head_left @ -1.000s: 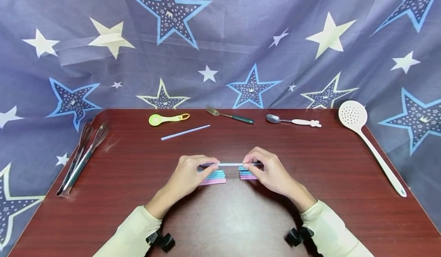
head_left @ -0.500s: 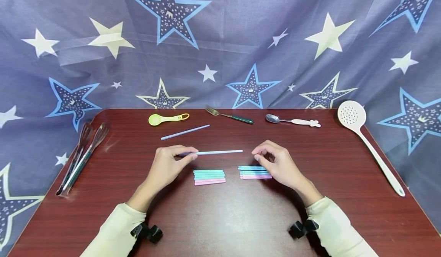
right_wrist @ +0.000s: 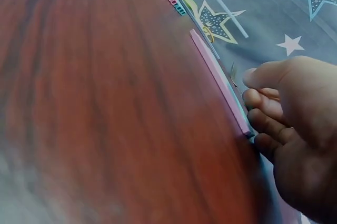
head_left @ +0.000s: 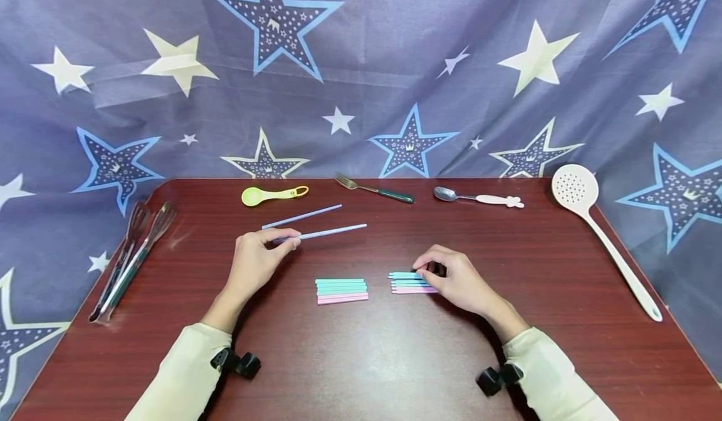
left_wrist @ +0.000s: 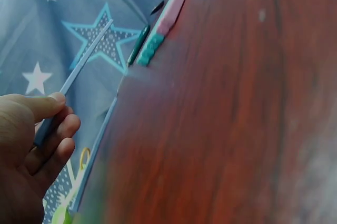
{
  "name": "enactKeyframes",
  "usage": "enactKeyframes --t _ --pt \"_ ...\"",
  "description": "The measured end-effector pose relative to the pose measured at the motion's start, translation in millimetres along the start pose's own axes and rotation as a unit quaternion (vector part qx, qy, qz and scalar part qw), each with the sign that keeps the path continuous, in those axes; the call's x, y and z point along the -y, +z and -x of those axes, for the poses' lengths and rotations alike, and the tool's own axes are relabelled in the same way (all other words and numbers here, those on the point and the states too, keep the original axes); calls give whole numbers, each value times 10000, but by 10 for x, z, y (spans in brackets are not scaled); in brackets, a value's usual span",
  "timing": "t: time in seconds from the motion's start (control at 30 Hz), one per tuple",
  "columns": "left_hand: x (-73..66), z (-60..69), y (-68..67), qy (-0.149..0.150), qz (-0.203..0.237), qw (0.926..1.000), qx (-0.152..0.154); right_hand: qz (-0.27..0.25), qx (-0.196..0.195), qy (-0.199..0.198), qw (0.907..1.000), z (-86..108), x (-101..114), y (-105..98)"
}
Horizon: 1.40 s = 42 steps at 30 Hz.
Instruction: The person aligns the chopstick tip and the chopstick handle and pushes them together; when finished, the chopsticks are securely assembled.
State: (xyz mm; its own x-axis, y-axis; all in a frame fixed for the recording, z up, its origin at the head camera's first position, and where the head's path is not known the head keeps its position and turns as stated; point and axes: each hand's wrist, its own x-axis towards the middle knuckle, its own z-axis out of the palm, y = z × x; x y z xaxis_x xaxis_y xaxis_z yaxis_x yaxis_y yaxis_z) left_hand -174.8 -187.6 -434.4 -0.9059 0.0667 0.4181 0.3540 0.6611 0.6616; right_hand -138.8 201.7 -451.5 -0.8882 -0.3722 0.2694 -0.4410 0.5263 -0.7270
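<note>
My left hand (head_left: 256, 261) pinches a pale blue chopstick (head_left: 335, 230) between thumb and fingers, raised above the table in the left wrist view. A second pale blue chopstick (head_left: 301, 216) lies just behind it. My right hand (head_left: 457, 280) hovers with loosely bent fingers at a row of short stick pieces (head_left: 403, 282), blue and pink with narrow left ends, and hides the right part of that row. Nothing shows between its fingers in the right wrist view; whether it touches the row I cannot tell. Another row of short pieces (head_left: 341, 291), teal and pink, lies left of it.
Along the back lie a yellow-green measuring spoon (head_left: 273, 195), a fork (head_left: 375, 189) and a spoon (head_left: 479, 198). Metal tongs (head_left: 132, 261) lie at the left edge. A white skimmer (head_left: 600, 233) lies at the right edge, before a star-patterned cloth (head_left: 361, 76).
Both hands held the chopstick at first; the right hand let go. The left hand has carried it left and back. The right hand has come down over the right row.
</note>
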Motion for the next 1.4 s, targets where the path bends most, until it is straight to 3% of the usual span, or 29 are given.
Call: enactKeyframes --t 0.17,0.67,1.07,1.4 --pt "101 -42 -3 -209 -91 9997 -20 91 70 4 9999 0 -4 19" --pt "421 -129 103 -127 -368 9987 -316 417 160 -151 9989 -15 -15 66" --pt "472 -177 136 -176 -674 9976 -36 550 51 -279 9981 0 -16 37" --pt "507 -177 121 -248 -828 9962 -88 567 70 -246 9981 5 -4 63"
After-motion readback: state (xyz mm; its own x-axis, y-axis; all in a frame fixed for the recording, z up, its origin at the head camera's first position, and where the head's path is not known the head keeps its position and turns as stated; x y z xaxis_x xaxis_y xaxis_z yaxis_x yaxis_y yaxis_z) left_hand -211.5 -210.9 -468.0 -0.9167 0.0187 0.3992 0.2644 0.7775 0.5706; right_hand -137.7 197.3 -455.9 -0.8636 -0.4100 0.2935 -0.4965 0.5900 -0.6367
